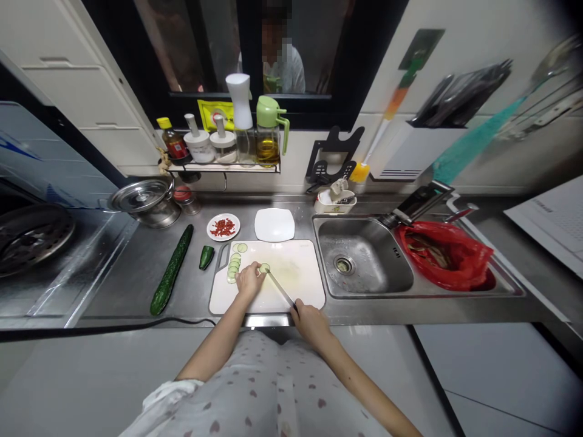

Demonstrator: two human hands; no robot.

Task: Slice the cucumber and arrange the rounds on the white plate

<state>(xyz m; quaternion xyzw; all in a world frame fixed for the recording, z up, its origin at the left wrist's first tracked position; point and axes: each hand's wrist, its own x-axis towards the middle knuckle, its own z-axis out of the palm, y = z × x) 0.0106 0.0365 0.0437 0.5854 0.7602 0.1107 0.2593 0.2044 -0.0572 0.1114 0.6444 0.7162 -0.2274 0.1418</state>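
On the white cutting board (300, 285), my right hand (311, 325) is closed round the handle of a knife (281, 287). The blade slants up and left, its tip end at a small pale green cucumber slice (265, 267). My left hand (250, 280) pinches that slice between its fingertips. Overlapping cucumber slices (234, 267) lie along the board's left side, just left of my left hand, with a couple more at the top corner. Left of the board, a short cucumber end piece (206, 257) and a long whole cucumber (172, 270) rest on the steel counter.
Behind the board stand a white plate (274, 225) and a small plate of chopped red pieces (223, 227). To the right is the sink (364, 255), with a red plastic bag (444, 255) beyond it. A lidded steel pot (148, 201) sits back left, near a seasoning rack (223, 169).
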